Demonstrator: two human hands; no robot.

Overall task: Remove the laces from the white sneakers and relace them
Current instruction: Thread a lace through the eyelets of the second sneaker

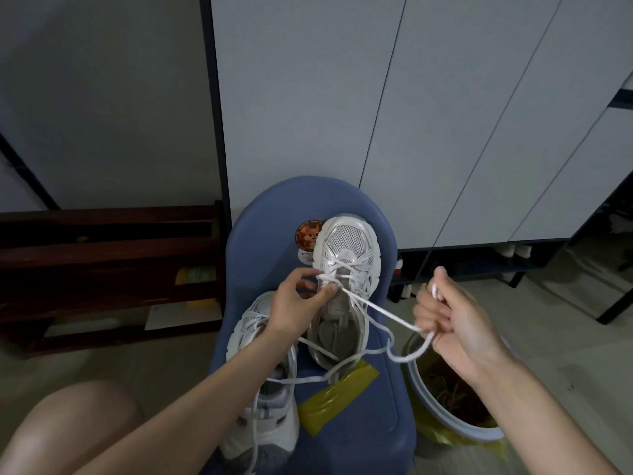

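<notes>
Two white sneakers lie on a blue chair seat [260, 234]. The far sneaker [346, 248] points away from me, its white lace [383, 311] threaded through the lower eyelets. My left hand [294, 306] pinches the lace crossing at the tongue of that shoe. My right hand [448, 323] is off to the right, gripping the lace's free end, which runs taut from the eyelets to its fingers and loops below them. The near sneaker [267, 413] lies under my left forearm, with loose lace strands across it.
Yellow tape [339, 392] is stuck on the seat, and a round sticker [308, 234] is by the far shoe's toe. A white bin with a yellow liner [455, 430] stands to the right of the chair. Dark wooden rack [102, 269] left, grey cabinet doors behind.
</notes>
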